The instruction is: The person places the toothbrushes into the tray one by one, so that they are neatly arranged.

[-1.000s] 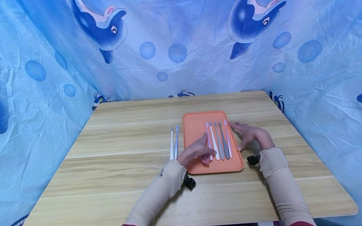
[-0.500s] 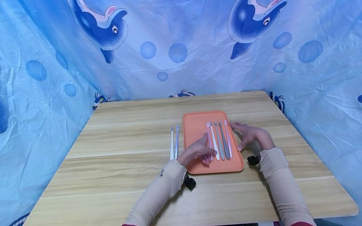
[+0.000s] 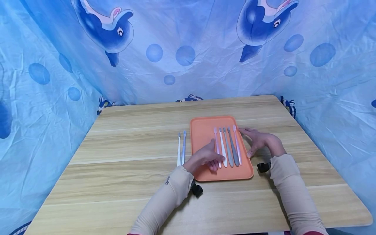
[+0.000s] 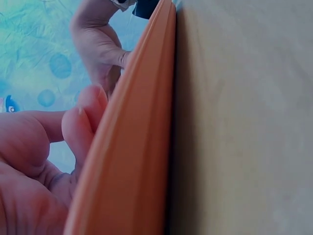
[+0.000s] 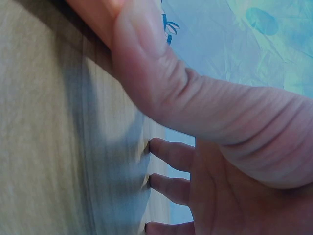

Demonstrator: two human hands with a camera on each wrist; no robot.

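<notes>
An orange tray point(image 3: 202, 130) carries a row of toothbrushes lying side by side: a pink toothbrush point(image 3: 215, 132) at the left, a white toothbrush point(image 3: 221, 140), two grey ones, and a pink-lilac toothbrush point(image 3: 236, 142) at the right. Over the tray, my left hand point(image 3: 205, 156) reaches in from the left. Its forefinger is at the left pink toothbrush and its thumb at the white one's handle; the lower fingers are bent. At the tray's right rim, my right hand point(image 3: 258, 140) rests with spread fingers, thumb against the edge point(image 5: 98, 19).
Left of the tray, a white toothbrush point(image 3: 179, 148) and a blue toothbrush point(image 3: 183, 147) lie on the wooden table point(image 3: 132, 156), their lower ends partly behind the left wrist. A blue dolphin-print cloth point(image 3: 176, 29) hangs around the table's back and sides.
The left pink toothbrush's head shifts slightly right, then back left. The white toothbrush's head has moved a little right and its handle end slightly left. Both hands stay almost still.
</notes>
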